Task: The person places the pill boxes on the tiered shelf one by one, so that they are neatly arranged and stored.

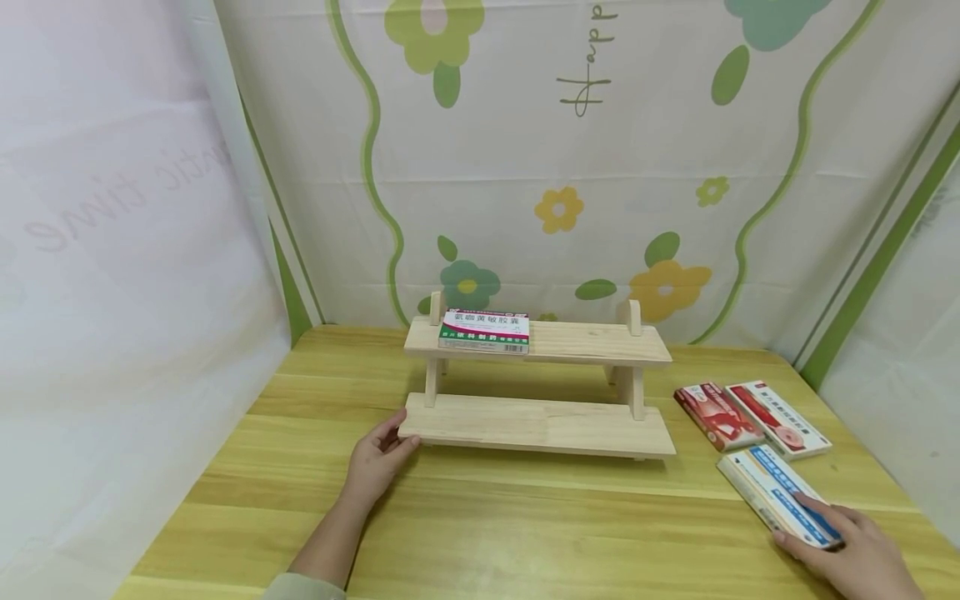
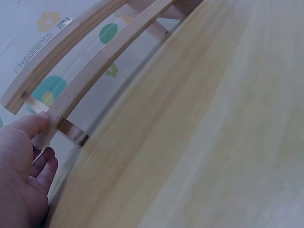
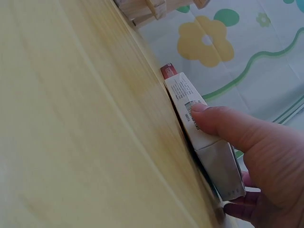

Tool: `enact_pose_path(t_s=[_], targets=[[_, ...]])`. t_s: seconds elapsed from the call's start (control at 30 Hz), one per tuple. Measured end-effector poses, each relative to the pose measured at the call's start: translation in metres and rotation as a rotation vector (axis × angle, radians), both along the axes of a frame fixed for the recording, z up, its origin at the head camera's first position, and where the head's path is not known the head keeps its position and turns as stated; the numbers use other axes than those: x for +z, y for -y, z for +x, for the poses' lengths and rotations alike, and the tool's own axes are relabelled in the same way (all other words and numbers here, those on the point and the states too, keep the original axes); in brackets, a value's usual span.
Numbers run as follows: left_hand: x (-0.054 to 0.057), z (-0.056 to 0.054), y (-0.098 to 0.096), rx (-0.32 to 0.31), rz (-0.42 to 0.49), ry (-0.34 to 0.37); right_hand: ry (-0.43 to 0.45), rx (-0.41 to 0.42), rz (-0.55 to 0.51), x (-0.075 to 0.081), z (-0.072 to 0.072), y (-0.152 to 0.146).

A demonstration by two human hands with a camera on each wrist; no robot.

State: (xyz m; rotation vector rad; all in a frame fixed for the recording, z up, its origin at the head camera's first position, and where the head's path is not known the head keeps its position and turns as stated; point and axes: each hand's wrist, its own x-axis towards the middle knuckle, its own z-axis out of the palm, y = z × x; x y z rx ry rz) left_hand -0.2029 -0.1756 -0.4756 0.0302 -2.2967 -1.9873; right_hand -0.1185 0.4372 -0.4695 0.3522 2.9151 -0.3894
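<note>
A two-tier wooden shelf (image 1: pixel 540 423) stands on the table, and my left hand (image 1: pixel 377 461) grips the left end of its lower board. In the left wrist view the thumb of that hand (image 2: pixel 21 166) lies against the board's edge, with the other fingers below. My right hand (image 1: pixel 855 546) holds a blue-and-white medicine box (image 1: pixel 780 492) at its near end. The right wrist view shows the thumb pressed on the barcode side of this box (image 3: pixel 190 109), low over the table. A white, green and purple medicine box (image 1: pixel 483 332) lies on the upper board's left part.
Beyond the right hand, a red medicine box (image 1: pixel 718 415) and a white-and-red medicine box (image 1: pixel 780 419) lie side by side on the wooden table (image 1: pixel 525 533). A flower-printed cloth (image 1: pixel 495 150) hangs behind the table, with pale cloth at both sides.
</note>
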Motion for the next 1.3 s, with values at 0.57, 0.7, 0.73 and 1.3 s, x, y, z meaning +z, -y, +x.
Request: enact_pose_path(t_s=[0.57,0.7,0.73,1.3], targets=[[-0.005,-0.006,0.001,0.006,-0.008,0.001,-0.167,-0.043,-0.064,0.018,-0.003,0.004],[-0.004,-0.005,0.001,0.002,0.0,-0.006,-0.276,-0.009,-0.08,0.031,-0.008,0.01],[-0.004,-0.004,0.001,0.002,0.001,-0.007,-0.306,0.008,-0.084,0.034,-0.011,0.011],[-0.002,-0.003,0.001,0.002,-0.004,-0.009,-0.44,0.212,-0.137,0.099,-0.048,0.057]])
